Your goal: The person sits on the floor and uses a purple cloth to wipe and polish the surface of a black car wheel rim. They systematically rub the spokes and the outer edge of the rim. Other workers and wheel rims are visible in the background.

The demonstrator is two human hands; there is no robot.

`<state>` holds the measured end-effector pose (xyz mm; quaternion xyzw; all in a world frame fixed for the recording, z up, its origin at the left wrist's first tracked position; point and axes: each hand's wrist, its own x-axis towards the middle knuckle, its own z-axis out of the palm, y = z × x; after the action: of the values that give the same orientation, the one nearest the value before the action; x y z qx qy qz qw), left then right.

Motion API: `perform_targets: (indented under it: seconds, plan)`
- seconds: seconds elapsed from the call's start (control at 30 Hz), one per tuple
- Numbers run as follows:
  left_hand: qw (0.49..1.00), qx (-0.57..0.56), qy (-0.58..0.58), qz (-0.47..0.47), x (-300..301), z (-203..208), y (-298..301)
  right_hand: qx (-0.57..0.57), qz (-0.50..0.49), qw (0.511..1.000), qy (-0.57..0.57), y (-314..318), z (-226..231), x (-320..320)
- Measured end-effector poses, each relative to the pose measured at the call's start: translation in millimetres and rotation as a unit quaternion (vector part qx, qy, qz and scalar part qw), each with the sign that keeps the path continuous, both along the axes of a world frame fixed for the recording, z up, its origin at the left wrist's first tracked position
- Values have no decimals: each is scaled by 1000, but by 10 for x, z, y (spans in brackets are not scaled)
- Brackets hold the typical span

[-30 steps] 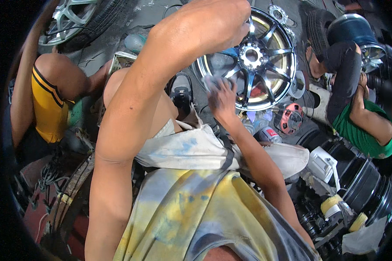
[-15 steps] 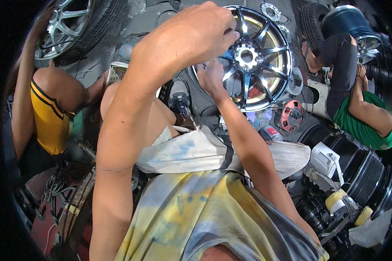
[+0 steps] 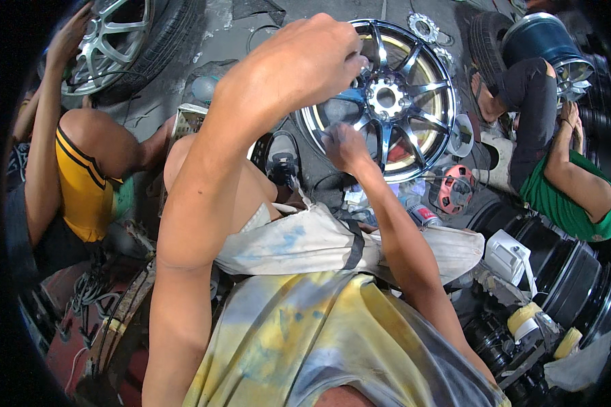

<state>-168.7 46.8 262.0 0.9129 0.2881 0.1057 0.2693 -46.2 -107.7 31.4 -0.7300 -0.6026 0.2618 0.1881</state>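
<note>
A chrome multi-spoke wheel rim [image 3: 421,88] lies on the ground in front of me. My left hand [image 3: 305,61] is raised close to the camera, with its fingers curled over the rim's upper left edge. My right hand [image 3: 343,146] presses on the lower left spokes. Its fingers are smeared grey-blue and closed on a small grey pad that is mostly hidden. A dirty white cloth [image 3: 305,237] is draped over my lap.
At the left, a person in a yellow shirt [image 3: 81,190] holds a tyred wheel [image 3: 122,41]. At the right, a person in a green shirt [image 3: 577,203] sits by a blue rim [image 3: 536,34]. A red disc [image 3: 455,190] and a spray can [image 3: 421,214] lie below the rim. Black rims [image 3: 577,285] are stacked at the lower right.
My right hand has shifted slightly back and forth over the lower left spokes. My left hand has stayed on the rim's edge. The view has tilted a little.
</note>
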Motion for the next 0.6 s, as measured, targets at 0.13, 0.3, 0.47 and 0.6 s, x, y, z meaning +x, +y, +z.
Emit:
perform_targets:
  seconds: [0.13, 0.3, 0.47, 0.6]
  plan:
    - [1000, -2, 2, -8, 83, 22, -8, 111, -66, 990, 50, 305, -24, -114]
    - [999, 7, -34, -14, -41, 3, 7, 30, -42, 998, 20, -302, 197, -193]
    - [1000, 17, -11, 12, -38, 48, 2, 242, 37, 969, -9, -136, 50, -169]
    - [999, -13, -15, -28, 70, 94, -60, 193, 86, 977, -4, 147, 172, -94]
